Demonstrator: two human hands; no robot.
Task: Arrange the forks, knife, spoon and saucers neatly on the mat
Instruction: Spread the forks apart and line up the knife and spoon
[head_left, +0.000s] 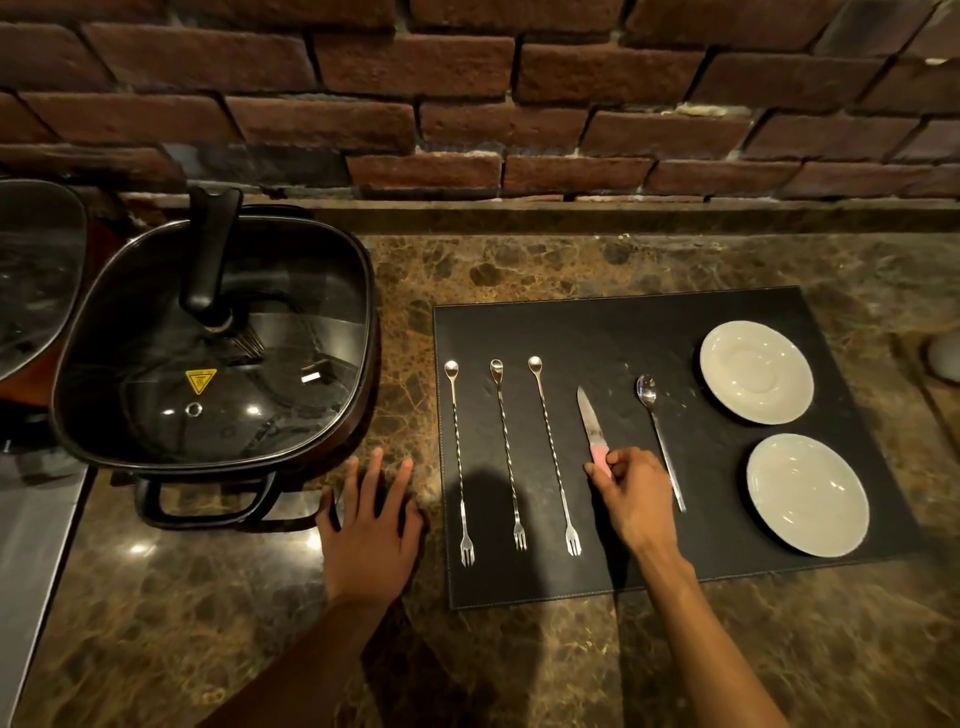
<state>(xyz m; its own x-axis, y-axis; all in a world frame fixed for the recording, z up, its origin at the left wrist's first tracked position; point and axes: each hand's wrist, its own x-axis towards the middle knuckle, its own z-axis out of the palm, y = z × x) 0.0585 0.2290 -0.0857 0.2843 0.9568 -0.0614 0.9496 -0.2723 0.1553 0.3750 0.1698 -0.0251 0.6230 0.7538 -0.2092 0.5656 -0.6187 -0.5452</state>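
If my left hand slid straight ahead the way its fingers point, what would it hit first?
Most likely the electric pan: the left hand lies flat on the countertop, fingers aimed at its near right corner. It may narrowly pass the corner.

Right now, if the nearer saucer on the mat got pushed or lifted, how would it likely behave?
The nearer saucer looks like glazed ceramic, so probably rigid and breakable if dropped. It lies flat and shallow on the black mat, so tipping or rolling seems unlikely; a push would likely slide it. Its glossy surface may be a bit slippery to pinch by the rim.
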